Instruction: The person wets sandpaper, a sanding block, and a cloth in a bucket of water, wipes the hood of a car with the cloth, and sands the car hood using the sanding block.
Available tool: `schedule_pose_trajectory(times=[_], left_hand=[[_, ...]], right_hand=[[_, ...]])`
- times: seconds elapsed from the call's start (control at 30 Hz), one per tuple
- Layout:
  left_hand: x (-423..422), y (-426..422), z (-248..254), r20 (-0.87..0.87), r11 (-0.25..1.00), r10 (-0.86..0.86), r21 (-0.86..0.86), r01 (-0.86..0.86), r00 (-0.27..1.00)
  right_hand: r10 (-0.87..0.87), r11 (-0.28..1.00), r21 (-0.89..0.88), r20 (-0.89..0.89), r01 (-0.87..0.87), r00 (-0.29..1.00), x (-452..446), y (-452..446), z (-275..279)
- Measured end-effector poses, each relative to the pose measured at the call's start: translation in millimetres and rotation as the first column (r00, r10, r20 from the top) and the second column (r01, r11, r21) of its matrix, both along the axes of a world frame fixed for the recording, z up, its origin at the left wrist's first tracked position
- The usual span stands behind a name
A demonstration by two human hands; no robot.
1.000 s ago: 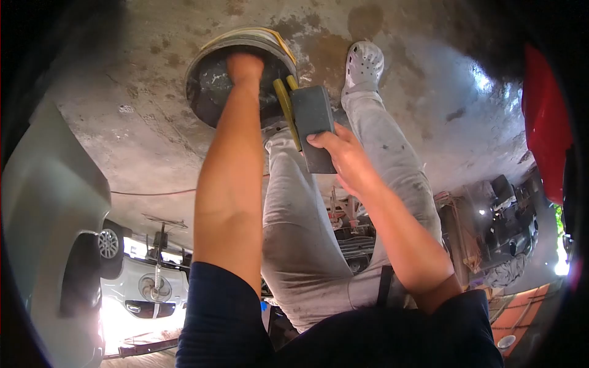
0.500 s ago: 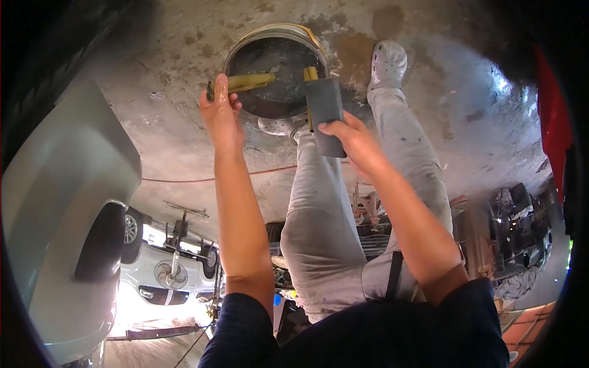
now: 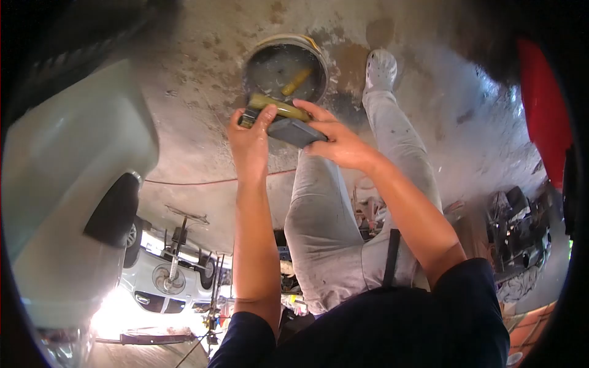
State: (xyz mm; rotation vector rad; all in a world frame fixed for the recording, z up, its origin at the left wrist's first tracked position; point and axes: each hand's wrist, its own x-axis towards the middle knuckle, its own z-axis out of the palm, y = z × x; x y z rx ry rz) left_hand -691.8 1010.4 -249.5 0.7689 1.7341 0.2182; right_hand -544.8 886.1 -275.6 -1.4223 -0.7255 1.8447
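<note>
A yellowish folded sheet [image 3: 279, 106] lies along a dark grey rectangular block [image 3: 297, 131], just below the round bucket. My left hand [image 3: 253, 132] grips the sheet's left end, its thumb on top. From the right, my right hand [image 3: 328, 138] is closed on the block, with fingers reaching over to the sheet. The bucket [image 3: 326, 66] has dark insides with liquid, and another yellowish piece [image 3: 297, 81] shows inside it.
A pale car panel [image 3: 67, 178] stands at the left and a red one [image 3: 540, 110] at the right. A thin red hose [image 3: 202, 183] crosses the concrete floor. A white car [image 3: 138, 276] and a fan [image 3: 168, 279] are at the lower left.
My left hand came out of the bucket with a yellowish piece and moved right to the block. The block has tilted towards horizontal, and a yellowish piece beside it now shows in the bucket.
</note>
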Motion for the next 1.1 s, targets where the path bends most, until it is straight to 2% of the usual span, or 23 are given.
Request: schedule_pose_trajectory(times=[0.03,0.13,0.2,0.27,0.33,0.4,0.5,0.6,0.67,0.77,0.8,0.83,0.9,1.0,1.07,1.1], left_hand=[[4,6,22,0.033,0.998,-0.045,-0.039,0.046,0.998],[15,24,91,0.097,0.993,0.035,-0.120,-0.023,0.995],[20,34,136,0.105,0.989,0.043,-0.143,-0.027,0.994],[15,38,173,0.082,0.992,0.014,-0.130,-0.003,0.997],[4,40,207,0.288,0.996,-0.048,-0.060,0.068,0.956],[-3,39,247,0.442,0.996,-0.076,0.002,0.084,0.894],[2,29,316,0.530,0.985,-0.115,0.172,0.026,0.840],[7,19,391,0.539,0.952,-0.183,0.307,0.011,0.822],[5,13,420,0.534,0.908,-0.244,0.419,-0.003,0.809],[10,-3,461,0.235,0.796,-0.294,0.597,0.101,0.927],[20,-14,485,0.080,0.635,-0.274,0.764,0.117,0.958],[19,-19,498,-0.134,0.472,-0.276,0.843,0.256,0.952],[18,-20,508,-0.519,0.145,-0.119,0.834,0.532,0.847],[21,-28,511,-0.114,0.492,-0.143,0.854,0.170,0.983],[15,-28,500,0.184,0.697,-0.130,0.716,-0.042,0.974],[14,-27,493,0.151,0.672,-0.164,0.740,-0.002,0.975]], right_hand=[[-0.013,1.000,0.014,-0.042,0.014,0.999,6,4,11],[-0.097,0.985,-0.172,-0.395,0.031,0.914,32,21,56],[-0.307,0.933,-0.335,-0.546,0.133,0.779,46,28,92],[-0.452,0.880,-0.426,-0.616,0.209,0.646,59,34,133],[-0.528,0.848,-0.444,-0.651,0.291,0.545,70,43,179],[-0.522,0.853,-0.421,-0.679,0.310,0.515,79,49,227],[-0.513,0.857,-0.399,-0.726,0.326,0.459,89,54,299],[-0.433,0.889,-0.283,-0.776,0.361,0.458,104,57,371],[-0.366,0.914,-0.214,-0.799,0.343,0.477,107,63,416],[-0.297,0.933,-0.110,-0.774,0.344,0.559,106,67,493],[-0.264,0.942,-0.077,-0.771,0.326,0.580,104,69,510],[-0.229,0.951,-0.044,-0.766,0.307,0.601,103,70,524],[-0.172,0.950,0.056,-0.726,0.306,0.665,96,73,539],[-0.098,0.940,0.189,-0.645,0.283,0.758,80,70,554],[-0.090,0.935,0.224,-0.596,0.273,0.798,66,62,560],[-0.079,0.932,0.251,-0.562,0.261,0.824,63,60,557]])
